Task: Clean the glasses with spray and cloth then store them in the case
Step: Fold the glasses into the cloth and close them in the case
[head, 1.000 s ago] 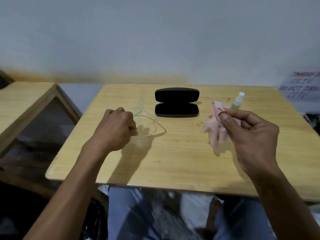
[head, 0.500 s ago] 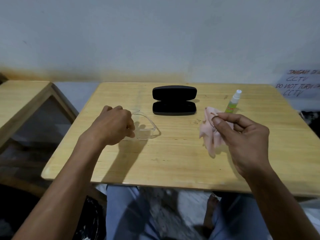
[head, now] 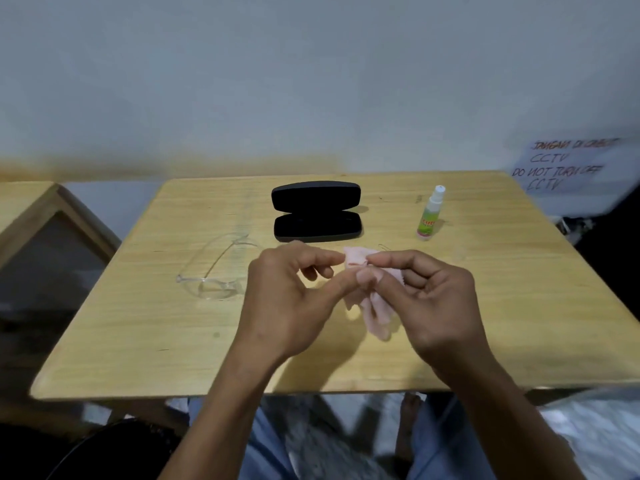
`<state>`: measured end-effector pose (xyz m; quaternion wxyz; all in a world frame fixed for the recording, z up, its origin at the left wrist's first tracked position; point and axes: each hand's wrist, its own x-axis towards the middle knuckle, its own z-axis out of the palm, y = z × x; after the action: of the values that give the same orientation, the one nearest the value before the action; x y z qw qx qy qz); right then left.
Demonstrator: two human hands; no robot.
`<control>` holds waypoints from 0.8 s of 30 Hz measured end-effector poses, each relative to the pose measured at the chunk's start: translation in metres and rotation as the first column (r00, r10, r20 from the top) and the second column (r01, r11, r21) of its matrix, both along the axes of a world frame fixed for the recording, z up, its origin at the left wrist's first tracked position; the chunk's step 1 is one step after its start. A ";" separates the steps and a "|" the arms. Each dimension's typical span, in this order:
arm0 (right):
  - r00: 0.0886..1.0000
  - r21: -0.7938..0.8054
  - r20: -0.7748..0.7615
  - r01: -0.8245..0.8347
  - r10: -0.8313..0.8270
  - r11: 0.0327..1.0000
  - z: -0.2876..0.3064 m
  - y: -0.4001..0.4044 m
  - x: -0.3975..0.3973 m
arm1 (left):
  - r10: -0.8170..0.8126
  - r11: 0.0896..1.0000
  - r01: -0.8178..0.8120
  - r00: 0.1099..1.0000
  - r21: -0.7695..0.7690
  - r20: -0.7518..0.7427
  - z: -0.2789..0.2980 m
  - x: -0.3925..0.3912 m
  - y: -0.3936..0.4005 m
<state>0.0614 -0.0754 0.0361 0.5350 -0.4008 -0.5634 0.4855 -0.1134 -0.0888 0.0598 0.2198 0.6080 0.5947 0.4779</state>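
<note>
A pale wooden desk point(head: 145, 341) is seen set against a plain grey-white wall point(head: 311, 81), its lower strip stained orange-brown. At the middle, a pink cloth point(head: 375, 306) is pinched from both sides: the left hand point(head: 291, 306) is closed on its upper edge with thumb and forefinger, the right hand point(head: 429, 299) likewise, other fingers loosely curled. The clear glasses point(head: 213, 271) are left lying on the desk at 9 o'clock of the hands, untouched. The black case point(head: 317, 211) is found open at 12 o'clock, the spray bottle point(head: 430, 214) upright at 1 o'clock. A handwritten CCTV notice point(head: 568, 164) is fixed at far right; a second wooden table point(head: 24, 209) stands at left.
</note>
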 end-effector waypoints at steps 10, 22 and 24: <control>1.000 -0.010 -0.001 0.025 -0.025 1.000 0.008 0.002 0.008 | -0.013 0.999 0.016 0.997 -0.038 0.081 0.005 -0.002 0.003; 0.930 0.084 0.361 -0.101 0.064 0.991 0.025 0.016 0.001 | -0.116 0.988 0.114 0.993 -0.105 -0.022 0.024 -0.010 0.007; 0.948 0.081 0.309 -0.109 0.079 0.991 0.027 0.019 0.002 | -0.110 0.989 0.107 0.994 -0.106 -0.021 0.027 -0.015 0.007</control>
<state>0.0632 -0.0564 0.0634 0.4366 -0.4174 -0.6805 0.4147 -0.1281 -0.0821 0.0865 0.2690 0.6333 0.5880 0.4253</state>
